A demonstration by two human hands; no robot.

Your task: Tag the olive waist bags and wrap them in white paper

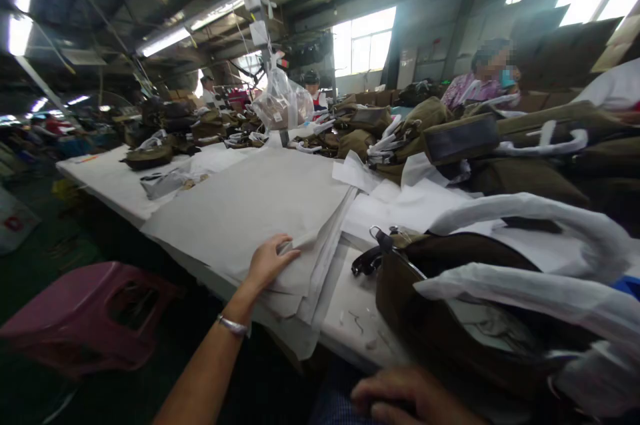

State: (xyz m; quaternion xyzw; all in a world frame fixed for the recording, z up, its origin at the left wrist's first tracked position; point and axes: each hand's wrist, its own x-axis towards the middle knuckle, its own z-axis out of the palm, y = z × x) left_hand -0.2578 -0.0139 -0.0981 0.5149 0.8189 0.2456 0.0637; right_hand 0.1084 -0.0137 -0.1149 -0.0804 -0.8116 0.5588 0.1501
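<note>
A pink plastic stool [75, 308] stands on the green floor [75, 235]. Fluorescent tubes [166, 42] glow overhead, and a person [460, 90] in a patterned top is farther back.

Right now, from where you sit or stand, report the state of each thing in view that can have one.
Left hand: fingers bent, on the paper stack
Right hand: blurred, fingers curled
Paper stack: flat, edges uneven
Nearest handbag: open
Its handles: wrapped in white
Plastic stool: upright, unoccupied
Ceiling tube light: lit
</note>
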